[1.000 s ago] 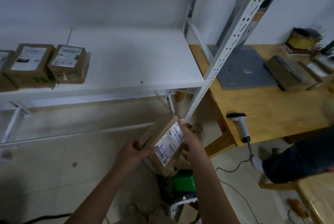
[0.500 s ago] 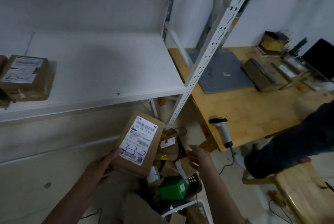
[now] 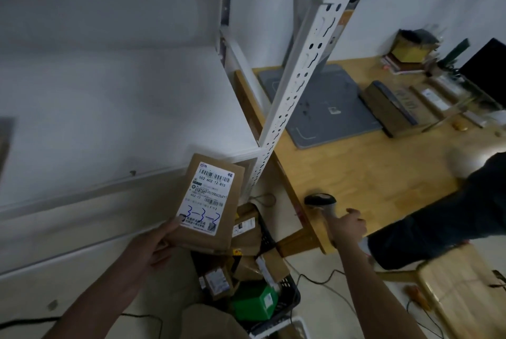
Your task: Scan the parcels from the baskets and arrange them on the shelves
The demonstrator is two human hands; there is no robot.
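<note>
Parcel (image 3: 211,204): flat, stiff cardboard, likely light; my left grip (image 3: 149,249) pinches its lower corner, thumb on the label (image 3: 210,188). My right grip (image 3: 349,227) wraps the scanner (image 3: 320,199) handle.

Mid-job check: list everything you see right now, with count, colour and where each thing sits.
held parcel: one, brown with a white label, in front of the shelf edge
scanner: one, grey and black, by the table's near edge
basket: one, black, on the floor below the held parcel
basket parcels: several, brown, piled in the basket
green box: one, green, in the basket
shelf: one, white, left
table: one, wooden, right
mat: one, grey, on the table
dark sleeve: one, another person's, at the table's near right edge
left hand: grips the held parcel's lower corner
right hand: grips the scanner's handle
</note>
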